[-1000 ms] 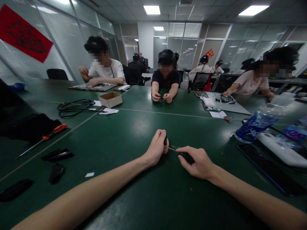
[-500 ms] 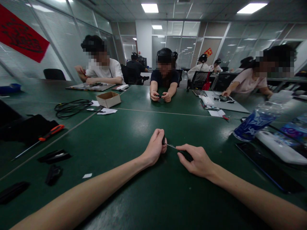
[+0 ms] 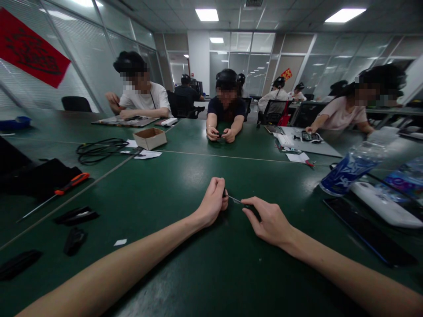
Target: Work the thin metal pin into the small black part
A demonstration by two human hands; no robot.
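My feed is dim; overhead lights leave soft glare on the counter, edges stretched.

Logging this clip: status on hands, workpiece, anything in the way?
Left hand closed on small black part, mostly hidden. Right hand gripping screwdriver, pointed at that part. Smartphone off to the right, outside the gap between hands.

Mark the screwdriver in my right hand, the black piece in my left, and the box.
Screwdriver (image 3: pixel 235 200): head view, metal shaft.
Black piece (image 3: pixel 224 193): head view, exposed edge.
Box (image 3: pixel 156 141): head view, near side wall.
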